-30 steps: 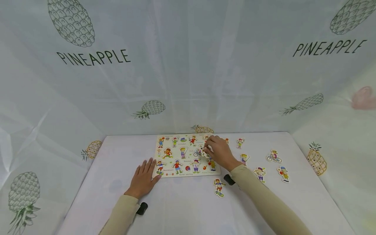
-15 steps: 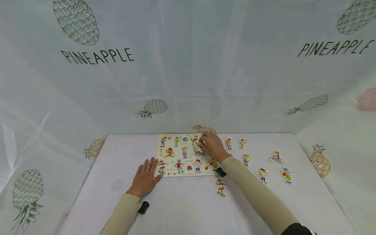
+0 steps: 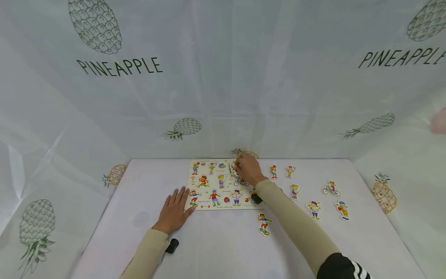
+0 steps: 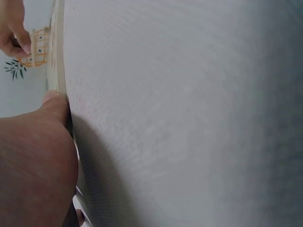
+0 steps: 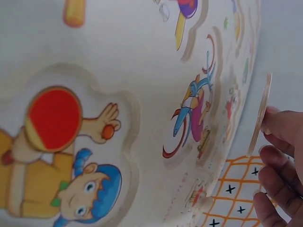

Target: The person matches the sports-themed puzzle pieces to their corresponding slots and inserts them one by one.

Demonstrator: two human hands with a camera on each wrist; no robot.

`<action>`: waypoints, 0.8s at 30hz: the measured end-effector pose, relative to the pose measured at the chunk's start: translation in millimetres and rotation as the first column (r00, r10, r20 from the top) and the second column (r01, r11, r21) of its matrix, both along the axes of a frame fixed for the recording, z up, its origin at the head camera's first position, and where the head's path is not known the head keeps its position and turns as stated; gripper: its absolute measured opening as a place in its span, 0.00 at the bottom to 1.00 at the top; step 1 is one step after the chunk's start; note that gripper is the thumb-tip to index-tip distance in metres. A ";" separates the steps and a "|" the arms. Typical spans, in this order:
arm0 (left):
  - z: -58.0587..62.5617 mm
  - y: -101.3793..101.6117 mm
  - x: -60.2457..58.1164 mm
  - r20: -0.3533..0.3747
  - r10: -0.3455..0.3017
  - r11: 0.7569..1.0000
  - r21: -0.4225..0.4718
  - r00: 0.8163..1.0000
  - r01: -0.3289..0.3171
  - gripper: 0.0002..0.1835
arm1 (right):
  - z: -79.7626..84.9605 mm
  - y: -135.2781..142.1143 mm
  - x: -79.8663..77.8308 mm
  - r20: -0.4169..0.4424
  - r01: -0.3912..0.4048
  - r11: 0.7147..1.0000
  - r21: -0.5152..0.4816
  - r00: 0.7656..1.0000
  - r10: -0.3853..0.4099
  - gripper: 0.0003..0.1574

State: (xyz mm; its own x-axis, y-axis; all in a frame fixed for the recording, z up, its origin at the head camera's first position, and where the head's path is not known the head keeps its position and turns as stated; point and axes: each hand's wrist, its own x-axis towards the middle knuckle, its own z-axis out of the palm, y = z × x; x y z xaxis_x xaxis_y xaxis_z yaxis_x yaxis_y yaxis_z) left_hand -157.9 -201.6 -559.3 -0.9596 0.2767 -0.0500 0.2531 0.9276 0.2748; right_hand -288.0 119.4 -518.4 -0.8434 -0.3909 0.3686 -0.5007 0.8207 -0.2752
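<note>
Tan-edged, one piece (image 5: 263, 100) I see pinched by the right hand (image 3: 249, 169) hovers over one board (image 3: 212, 183), long axis near-parallel, seven loose figures (image 3: 314, 210) right of that hand, left hand (image 3: 174, 211) flat, fingers straight.

Wht tbl (image 3: 216, 248) | puzzle brd (image 3: 228, 185) nr far edge | loose pcs (image 3: 314, 209), mostly R

The board (image 3: 204, 193) lay along the far edge of the table (image 3: 216, 248), the left hand (image 3: 174, 211) at its near left corner, a held piece (image 5: 260, 118) in the right hand (image 3: 249, 169) over its far right part. The loose piece (image 3: 264, 224) lay before its near right corner, other pieces (image 3: 314, 210) to its right.
</note>
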 end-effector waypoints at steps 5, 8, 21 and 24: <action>-1.0 -0.4 -0.3 0.004 -0.004 1.000 -0.004 1.000 0.004 0.41 | -6.7 -2.8 -8.2 -0.013 0.018 1.000 0.018 1.000 -0.018 0.08; -1.4 -0.7 -0.8 0.007 0.001 1.000 -0.009 1.000 -0.001 0.41 | -9.2 -4.2 -12.6 -0.009 0.015 1.000 0.024 1.000 -0.015 0.07; 0.2 -0.1 0.0 0.004 0.003 1.000 -0.018 1.000 -0.003 0.40 | -15.5 -9.1 -22.2 0.064 0.039 0.997 0.063 0.997 -0.043 0.05; 1.1 0.6 0.2 0.005 0.005 1.000 -0.014 1.000 -0.005 0.40 | -18.5 -10.4 -24.4 0.049 0.042 0.997 0.061 0.998 -0.045 0.05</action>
State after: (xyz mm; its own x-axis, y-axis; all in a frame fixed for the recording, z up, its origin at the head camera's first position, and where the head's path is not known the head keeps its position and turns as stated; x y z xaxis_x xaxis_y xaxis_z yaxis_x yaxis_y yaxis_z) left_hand -157.8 -201.0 -558.2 -0.9607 0.2712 -0.0585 0.2473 0.9326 0.2627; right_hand -312.4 109.0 -536.9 -0.8769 -0.3737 0.3022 -0.4511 0.8569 -0.2494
